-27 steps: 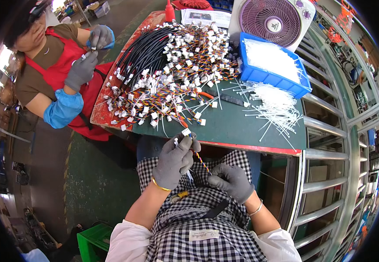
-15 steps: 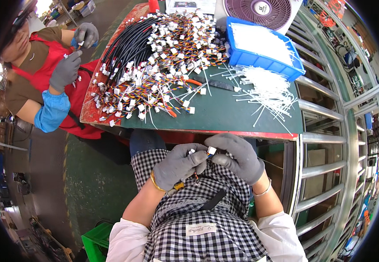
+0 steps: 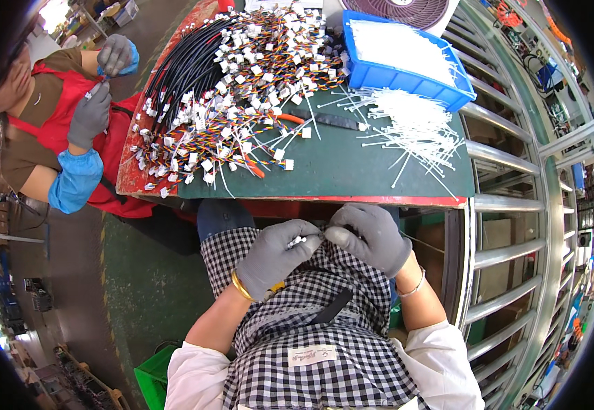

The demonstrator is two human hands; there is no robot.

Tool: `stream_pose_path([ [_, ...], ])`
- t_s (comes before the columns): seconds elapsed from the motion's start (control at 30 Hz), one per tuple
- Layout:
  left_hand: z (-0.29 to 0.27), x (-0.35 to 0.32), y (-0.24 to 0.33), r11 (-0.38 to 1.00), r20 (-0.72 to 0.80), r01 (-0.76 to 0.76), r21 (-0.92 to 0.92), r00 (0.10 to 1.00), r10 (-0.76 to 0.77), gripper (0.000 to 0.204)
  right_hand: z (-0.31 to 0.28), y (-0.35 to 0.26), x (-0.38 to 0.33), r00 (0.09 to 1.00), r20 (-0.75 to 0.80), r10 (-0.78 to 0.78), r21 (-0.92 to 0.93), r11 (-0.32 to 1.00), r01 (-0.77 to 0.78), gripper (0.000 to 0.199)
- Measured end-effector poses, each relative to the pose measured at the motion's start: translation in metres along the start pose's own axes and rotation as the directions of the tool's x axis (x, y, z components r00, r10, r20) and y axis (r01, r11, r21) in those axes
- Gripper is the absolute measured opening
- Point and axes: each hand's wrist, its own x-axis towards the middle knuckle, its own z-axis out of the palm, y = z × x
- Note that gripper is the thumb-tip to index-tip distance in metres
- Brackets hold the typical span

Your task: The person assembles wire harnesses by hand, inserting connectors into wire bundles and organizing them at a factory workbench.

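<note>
Both my hands wear grey gloves and meet over my checked apron, below the table's near edge. My left hand [image 3: 274,257] pinches a small white connector [image 3: 298,240] of a wire harness between thumb and forefinger. My right hand [image 3: 372,236] touches the same piece from the right, fingertips closed on it. On the green table [image 3: 352,171] lies a big pile of wire harnesses [image 3: 235,96] with white plugs and coloured leads.
A blue bin [image 3: 406,61] of white cable ties stands at the back right, with loose ties [image 3: 416,130] spread before it. A fan sits behind it. A co-worker in a red apron [image 3: 71,130] works at the left. Metal rails [image 3: 509,205] run along the right.
My hands came down from the table edge to my lap and joined on the connector. The view tilted, so the table sits higher in the picture.
</note>
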Motion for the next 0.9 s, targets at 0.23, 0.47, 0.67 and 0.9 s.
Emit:
stream_pose_path([
  [0.23, 0.011, -0.003, 0.004, 0.851, -0.144, -0.160, 0.500, 0.954, 0.264, 0.019, 0.011, -0.003, -0.001, 0.927, 0.071, 0.368, 0.275, 0.886, -0.373, 0.041],
  [0.47, 0.012, -0.003, 0.007, 0.917, -0.202, -0.134, 0.375, 0.954, 0.222, 0.022, 0.013, -0.038, 0.014, 0.982, -0.136, -0.133, -0.209, 0.972, 0.103, 0.027],
  [0.67, 0.013, -0.003, 0.006, 0.962, -0.234, -0.103, 0.253, 0.958, 0.165, 0.022, 0.017, -0.031, 0.015, 0.972, -0.193, -0.131, -0.121, 0.987, 0.109, 0.024],
  [0.9, 0.006, 0.001, 0.014, 0.779, -0.150, 0.195, -0.596, 0.926, -0.347, 0.025, -0.008, -0.040, 0.004, 0.814, -0.348, 0.465, 0.651, 0.745, -0.147, 0.014],
])
